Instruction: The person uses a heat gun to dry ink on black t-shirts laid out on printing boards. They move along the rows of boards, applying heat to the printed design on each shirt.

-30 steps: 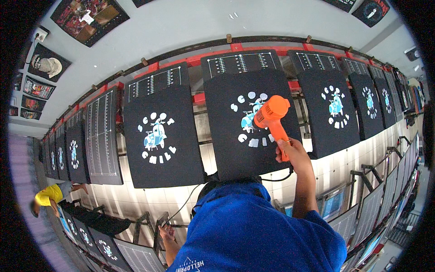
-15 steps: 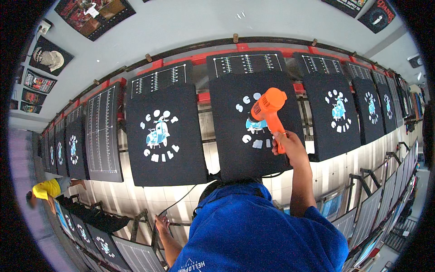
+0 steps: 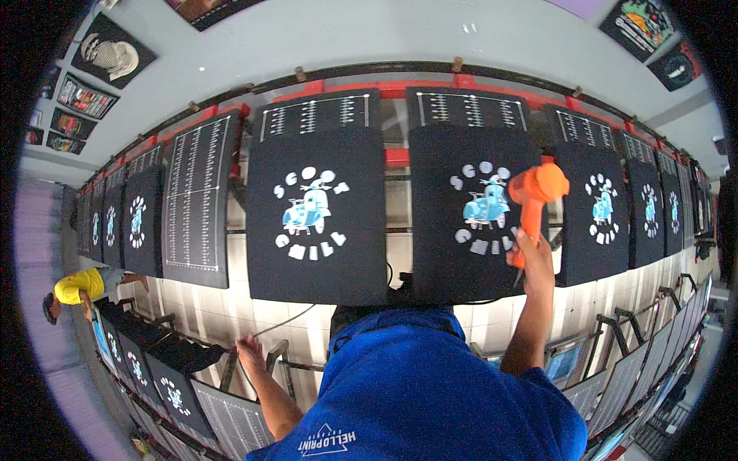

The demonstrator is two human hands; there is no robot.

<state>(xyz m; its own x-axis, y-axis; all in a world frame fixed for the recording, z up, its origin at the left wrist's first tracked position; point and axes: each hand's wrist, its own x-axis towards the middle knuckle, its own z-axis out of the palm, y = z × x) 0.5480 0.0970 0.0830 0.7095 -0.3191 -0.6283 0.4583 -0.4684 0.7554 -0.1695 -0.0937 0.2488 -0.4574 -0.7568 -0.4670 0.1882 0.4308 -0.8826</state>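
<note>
My right hand [image 3: 536,263] is wrapped round the handle of an orange heat gun [image 3: 538,184]. Its head hangs over the right part of a black fabric piece [image 3: 438,269] bearing a light-blue scooter print [image 3: 486,203] ringed by white letters. Down at the lower left, my left hand [image 3: 250,353] is closed on a thin dark cord [image 3: 284,321]. To the left of the heat gun lies another black piece [image 3: 269,230] with the same print [image 3: 307,207]. Both pieces lie flat on dark boards, whose marked far ends show beyond the cloth.
A bare dark board [image 3: 191,200] with white ruler marks stands farther left. More printed black pieces [image 3: 596,246] continue along the row on both sides. Behind me runs a second row of boards [image 3: 231,415]. A person in a yellow shirt [image 3: 77,286] bends at the far left.
My right hand has moved the heat gun rightward and slightly down, off the scooter print to its right side. My left hand has shifted left and up. The view has turned, sliding the boards rightward.
</note>
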